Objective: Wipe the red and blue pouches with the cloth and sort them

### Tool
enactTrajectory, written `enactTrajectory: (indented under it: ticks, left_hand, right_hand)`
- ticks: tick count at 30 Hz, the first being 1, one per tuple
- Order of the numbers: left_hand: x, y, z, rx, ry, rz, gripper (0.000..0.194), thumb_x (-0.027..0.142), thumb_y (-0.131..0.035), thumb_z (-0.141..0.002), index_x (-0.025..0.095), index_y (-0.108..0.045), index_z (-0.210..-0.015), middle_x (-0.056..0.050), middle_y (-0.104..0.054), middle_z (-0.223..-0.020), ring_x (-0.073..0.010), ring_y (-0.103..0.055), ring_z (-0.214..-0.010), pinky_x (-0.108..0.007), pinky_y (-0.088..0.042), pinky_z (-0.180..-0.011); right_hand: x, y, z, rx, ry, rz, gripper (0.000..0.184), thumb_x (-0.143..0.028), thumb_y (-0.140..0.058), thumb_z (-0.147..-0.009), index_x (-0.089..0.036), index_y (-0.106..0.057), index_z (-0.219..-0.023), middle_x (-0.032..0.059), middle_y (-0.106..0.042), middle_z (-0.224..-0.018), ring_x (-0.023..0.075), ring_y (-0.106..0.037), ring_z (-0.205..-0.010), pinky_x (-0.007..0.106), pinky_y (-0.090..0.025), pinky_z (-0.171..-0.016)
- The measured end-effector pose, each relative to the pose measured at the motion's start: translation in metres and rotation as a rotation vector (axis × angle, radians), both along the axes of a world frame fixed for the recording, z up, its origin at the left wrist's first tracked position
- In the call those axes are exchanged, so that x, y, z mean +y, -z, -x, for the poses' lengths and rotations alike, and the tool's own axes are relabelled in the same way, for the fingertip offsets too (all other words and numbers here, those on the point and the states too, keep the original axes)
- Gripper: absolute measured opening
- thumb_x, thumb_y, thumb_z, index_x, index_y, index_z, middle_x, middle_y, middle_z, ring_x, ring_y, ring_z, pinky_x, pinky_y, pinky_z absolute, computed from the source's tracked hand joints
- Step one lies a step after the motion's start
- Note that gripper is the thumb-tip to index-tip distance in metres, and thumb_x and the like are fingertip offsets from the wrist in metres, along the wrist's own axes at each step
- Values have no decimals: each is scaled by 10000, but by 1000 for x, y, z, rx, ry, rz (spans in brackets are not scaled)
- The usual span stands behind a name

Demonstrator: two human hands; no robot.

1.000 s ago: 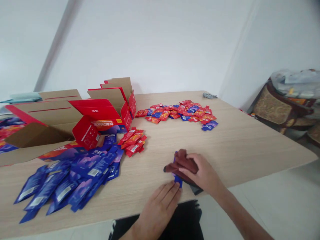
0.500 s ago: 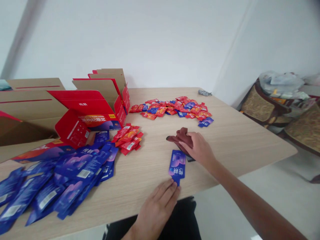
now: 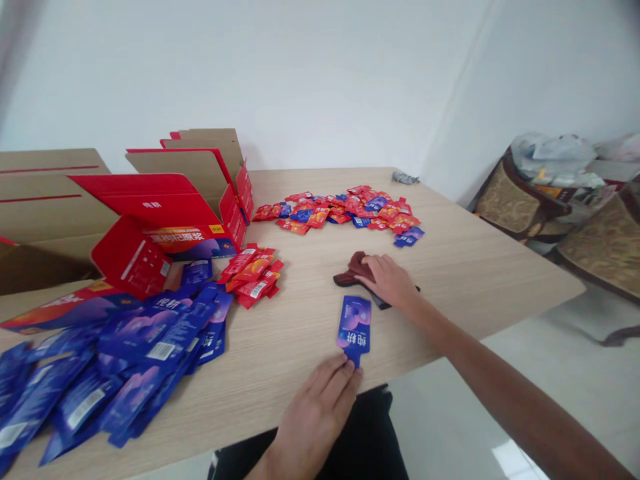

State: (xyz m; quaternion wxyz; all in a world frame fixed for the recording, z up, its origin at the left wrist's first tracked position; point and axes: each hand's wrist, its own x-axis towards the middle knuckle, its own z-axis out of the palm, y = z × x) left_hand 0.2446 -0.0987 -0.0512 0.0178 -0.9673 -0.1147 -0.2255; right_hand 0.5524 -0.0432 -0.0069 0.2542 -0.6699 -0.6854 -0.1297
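Observation:
A flat blue pouch (image 3: 356,315) lies on the table near its front edge, its narrow neck toward me. My left hand (image 3: 320,407) holds that neck down against the table, fingers pressed together; the thumb is hidden. Just beyond the pouch, my right hand (image 3: 393,280) is closed on a crumpled brown cloth (image 3: 354,268). Under that hand and cloth lies a dark flat piece, mostly covered, its kind unclear. To the left spreads a heap of blue pouches (image 3: 160,333), with a small pile of red sachets (image 3: 254,272) beside it.
Open red cardboard boxes (image 3: 155,193) stand at the left. Mixed red and blue sachets (image 3: 340,210) lie farther back. A grey crumpled item (image 3: 405,178) is at the far edge. Patterned chairs (image 3: 520,200), one with plastic bags (image 3: 553,157), stand right of the table (image 3: 480,267).
My right hand and the cloth have moved slightly; the cloth lies flatter, and the hand is lower on it. My left hand stays on the pouch's neck. The view has shifted a little.

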Motion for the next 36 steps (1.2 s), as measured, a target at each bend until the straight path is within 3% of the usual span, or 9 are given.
enactTrajectory:
  ticks: [5,11,16,19,21,26,28,30,36]
  left_hand:
    - [-9,-9,-4,117,-91,-5,572,62,-565,-979,183,-473,-1531,-87,-678,-1119,-233,-688,-1013,-382,-577,-939]
    - [-10,-13,2,75,-116,-63,454,118,-494,-1040,179,-531,-1489,-118,-524,-1537,-282,-493,-1424,-406,-505,-1095]
    - [-3,-17,16,-51,25,-2,343,134,-438,-1077,161,-633,-1357,-81,-660,-1403,-228,-606,-1312,-381,-528,-1085]
    - [3,-29,21,-162,110,149,291,135,-457,-1077,143,-650,-1294,-94,-726,-1281,-206,-673,-1208,-349,-559,-1030]
    - [9,-40,22,-278,86,292,261,131,-505,-1060,157,-649,-1276,-90,-752,-1198,-189,-707,-1125,-310,-570,-981]
    - [34,-64,14,-562,-370,836,182,336,-584,-1039,204,-667,-1132,-35,-744,-940,-170,-723,-827,-261,-577,-752]
    - [48,-67,9,-573,-425,1078,302,429,-580,-1022,193,-612,-1207,-10,-710,-841,-163,-689,-714,-244,-543,-636]
    - [61,-66,5,-484,-380,1200,383,461,-567,-1009,183,-562,-1273,23,-662,-747,-153,-647,-639,-224,-491,-570]
    - [85,-56,-14,-208,-370,908,265,305,-517,-1016,187,-660,-1205,-14,-704,-841,-165,-669,-734,-250,-495,-682]
  right_hand:
    - [-31,-7,-10,129,201,-170,483,-576,-530,-1008,-174,-516,-1276,172,-652,-1150,336,-624,-1052,471,-518,-900]
    - [-90,10,5,373,238,-88,542,-659,-585,-949,-203,-545,-1240,138,-668,-1143,313,-654,-1044,440,-514,-921]
    - [-107,31,7,589,392,-65,601,-700,-626,-890,-217,-553,-1240,131,-691,-1132,319,-676,-1022,430,-522,-874]
    - [-109,33,7,708,504,-104,650,-739,-640,-848,-225,-562,-1238,127,-704,-1121,329,-684,-1006,423,-522,-833]
    - [-109,30,7,751,553,-127,675,-759,-640,-831,-223,-566,-1235,130,-711,-1108,340,-682,-999,428,-515,-822]
    - [-109,26,7,791,604,-163,731,-782,-632,-814,-204,-565,-1257,148,-717,-1095,353,-673,-996,437,-499,-828]
    - [-109,26,7,792,619,-157,747,-787,-626,-811,-199,-564,-1268,152,-715,-1092,355,-670,-994,435,-493,-826]
    - [-110,26,6,788,635,-154,757,-792,-622,-810,-196,-562,-1274,155,-710,-1097,358,-665,-998,433,-489,-826]
    - [-111,27,6,785,663,-155,777,-802,-638,-793,-192,-563,-1268,159,-703,-1095,360,-661,-995,439,-488,-823]
